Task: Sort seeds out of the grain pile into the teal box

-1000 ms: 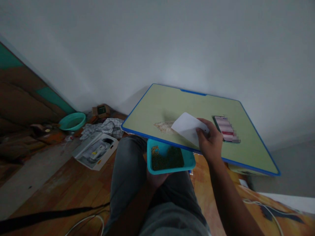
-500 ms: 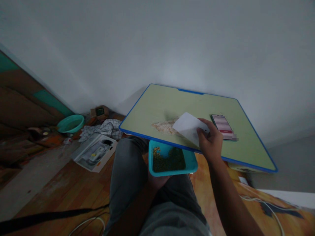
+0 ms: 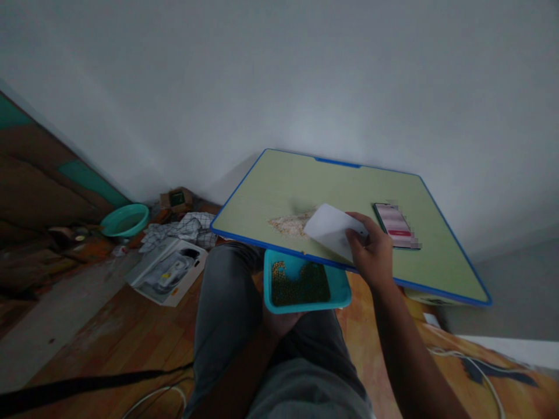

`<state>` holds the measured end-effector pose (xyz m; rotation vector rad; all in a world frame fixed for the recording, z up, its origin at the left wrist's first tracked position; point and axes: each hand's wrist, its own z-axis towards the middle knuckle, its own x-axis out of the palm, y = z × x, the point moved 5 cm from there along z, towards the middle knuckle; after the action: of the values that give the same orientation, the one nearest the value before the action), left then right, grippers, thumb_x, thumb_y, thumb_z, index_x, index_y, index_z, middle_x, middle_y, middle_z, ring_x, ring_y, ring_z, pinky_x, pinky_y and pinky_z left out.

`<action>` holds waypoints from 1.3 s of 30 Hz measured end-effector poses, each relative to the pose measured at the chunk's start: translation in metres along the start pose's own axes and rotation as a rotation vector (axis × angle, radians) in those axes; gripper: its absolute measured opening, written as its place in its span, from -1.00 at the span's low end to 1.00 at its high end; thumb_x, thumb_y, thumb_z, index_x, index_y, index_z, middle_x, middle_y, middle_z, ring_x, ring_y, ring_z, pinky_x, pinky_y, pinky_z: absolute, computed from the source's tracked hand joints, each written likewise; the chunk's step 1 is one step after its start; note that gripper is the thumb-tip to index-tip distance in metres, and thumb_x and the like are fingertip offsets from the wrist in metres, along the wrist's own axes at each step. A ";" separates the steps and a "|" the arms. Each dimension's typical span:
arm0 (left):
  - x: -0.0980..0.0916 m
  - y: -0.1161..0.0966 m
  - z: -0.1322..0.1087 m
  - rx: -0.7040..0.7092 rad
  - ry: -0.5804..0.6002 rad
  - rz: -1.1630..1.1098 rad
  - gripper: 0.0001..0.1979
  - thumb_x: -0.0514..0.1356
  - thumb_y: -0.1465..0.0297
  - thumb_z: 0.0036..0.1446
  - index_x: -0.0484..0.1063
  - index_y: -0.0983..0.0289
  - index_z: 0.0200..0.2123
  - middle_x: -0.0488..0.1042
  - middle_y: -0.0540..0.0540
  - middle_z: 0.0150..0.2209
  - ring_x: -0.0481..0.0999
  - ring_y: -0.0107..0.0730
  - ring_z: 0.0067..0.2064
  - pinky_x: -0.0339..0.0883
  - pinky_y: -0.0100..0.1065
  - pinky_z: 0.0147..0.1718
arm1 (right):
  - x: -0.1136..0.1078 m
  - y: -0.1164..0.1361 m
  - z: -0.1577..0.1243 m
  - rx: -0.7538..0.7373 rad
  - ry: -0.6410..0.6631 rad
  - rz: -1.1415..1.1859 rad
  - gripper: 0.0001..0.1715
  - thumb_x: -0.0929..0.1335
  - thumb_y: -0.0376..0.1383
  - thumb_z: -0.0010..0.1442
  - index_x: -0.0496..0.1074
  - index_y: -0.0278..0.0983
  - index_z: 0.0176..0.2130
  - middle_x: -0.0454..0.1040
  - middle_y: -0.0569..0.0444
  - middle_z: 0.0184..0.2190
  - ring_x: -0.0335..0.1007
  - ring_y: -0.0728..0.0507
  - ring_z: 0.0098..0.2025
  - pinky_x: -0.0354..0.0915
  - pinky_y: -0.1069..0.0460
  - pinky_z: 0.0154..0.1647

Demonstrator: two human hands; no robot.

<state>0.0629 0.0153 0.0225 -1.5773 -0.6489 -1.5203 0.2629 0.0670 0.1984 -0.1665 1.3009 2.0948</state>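
My right hand (image 3: 370, 247) pinches a white flat scraper-like sheet (image 3: 329, 228), its left edge against a pile of pale grains (image 3: 290, 224) on the green table (image 3: 345, 186) with a blue rim. Below the table's front edge, my left hand (image 3: 279, 322) supports a turquoise plastic tub (image 3: 340, 291) from underneath; most of its fingers are hidden by the tub. Inside the tub lie dark green beans (image 3: 305, 288), with some yellowish ones at the left. A few grains sit at the table's blue front rim, above the tub.
A phone (image 3: 396, 226) with a lit screen lies on the table's right half. On the floor at left are a white box (image 3: 174, 279) with packaged items, a checked cloth (image 3: 187, 228) and a turquoise basin (image 3: 125, 220). Cables (image 3: 471, 356) run across the wooden floor at right.
The white sheet and my right hand have shifted slightly left and toward the front edge. A few grains now show at the rim. The tub has hardly moved.
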 end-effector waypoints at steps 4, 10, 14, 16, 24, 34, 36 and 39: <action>0.008 0.002 0.001 -0.012 -0.049 -0.025 -0.34 -0.21 -0.08 0.08 0.15 0.11 0.15 0.29 0.08 0.19 0.11 -0.01 0.26 -0.18 0.14 0.24 | -0.001 -0.001 0.000 -0.005 -0.007 0.002 -0.57 0.40 -0.20 0.27 0.63 -0.23 0.08 0.71 -0.08 -0.10 0.55 -0.24 -0.28 0.44 -0.09 -0.31; 0.017 0.002 0.004 -0.005 -0.100 -0.017 -0.22 -0.18 -0.17 0.00 0.01 0.11 0.20 0.22 0.12 0.23 0.03 0.03 0.29 -0.23 0.17 0.24 | 0.001 0.002 -0.001 -0.007 0.011 0.009 -0.56 0.40 -0.19 0.26 0.63 -0.24 0.08 0.71 -0.07 -0.10 0.47 -0.16 -0.40 0.37 -0.04 -0.40; 0.016 0.004 0.006 0.006 -0.107 -0.071 -0.16 -0.18 -0.19 -0.02 -0.14 0.14 0.24 0.08 0.19 0.29 0.01 0.05 0.29 -0.17 0.15 0.23 | 0.001 0.003 -0.003 -0.006 0.026 0.038 -0.56 0.41 -0.19 0.27 0.63 -0.23 0.09 0.71 -0.07 -0.09 0.48 -0.18 -0.37 0.37 -0.04 -0.40; 0.016 0.004 0.007 0.015 -0.123 -0.099 -0.17 -0.16 -0.17 0.00 -0.14 0.16 0.24 0.09 0.21 0.29 0.04 0.08 0.28 -0.15 0.14 0.23 | -0.001 0.003 -0.004 0.000 0.014 0.032 -0.57 0.40 -0.19 0.27 0.64 -0.23 0.08 0.71 -0.07 -0.10 0.50 -0.18 -0.35 0.38 -0.04 -0.39; 0.024 0.004 0.006 0.037 -0.106 -0.093 -0.24 -0.15 -0.13 0.03 0.08 0.19 0.18 0.35 0.19 0.15 0.16 0.11 0.23 -0.14 0.18 0.22 | -0.003 0.002 -0.002 -0.046 0.014 0.005 -0.59 0.39 -0.24 0.27 0.63 -0.24 0.08 0.72 -0.10 -0.05 0.63 -0.25 -0.20 0.48 -0.08 -0.26; 0.007 0.004 0.007 0.060 -0.204 -0.094 -0.24 -0.12 -0.14 0.02 0.03 0.15 0.20 0.30 0.16 0.19 0.13 0.05 0.25 -0.06 0.15 0.21 | 0.007 0.008 -0.004 -0.047 0.066 0.025 -0.60 0.38 -0.23 0.31 0.62 -0.22 0.09 0.73 -0.09 -0.04 0.66 -0.27 -0.16 0.52 -0.10 -0.20; 0.010 0.004 0.007 0.051 -0.195 -0.073 -0.20 -0.11 -0.16 -0.01 0.01 0.17 0.21 0.28 0.18 0.20 0.14 0.04 0.24 -0.04 0.12 0.20 | 0.009 0.009 -0.004 -0.039 0.077 0.046 -0.60 0.38 -0.23 0.31 0.62 -0.22 0.09 0.72 -0.09 -0.03 0.66 -0.27 -0.13 0.53 -0.10 -0.19; 0.016 0.003 0.008 0.033 -0.169 -0.069 -0.14 -0.12 -0.20 -0.05 -0.01 0.19 0.21 0.23 0.20 0.22 0.10 0.05 0.26 -0.03 0.09 0.20 | 0.010 0.009 -0.005 -0.029 0.083 0.067 -0.61 0.39 -0.22 0.31 0.62 -0.22 0.08 0.72 -0.09 -0.03 0.65 -0.28 -0.12 0.53 -0.11 -0.16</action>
<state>0.0718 0.0170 0.0378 -1.6853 -0.8267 -1.4288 0.2487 0.0647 0.1987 -0.2275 1.3414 2.1850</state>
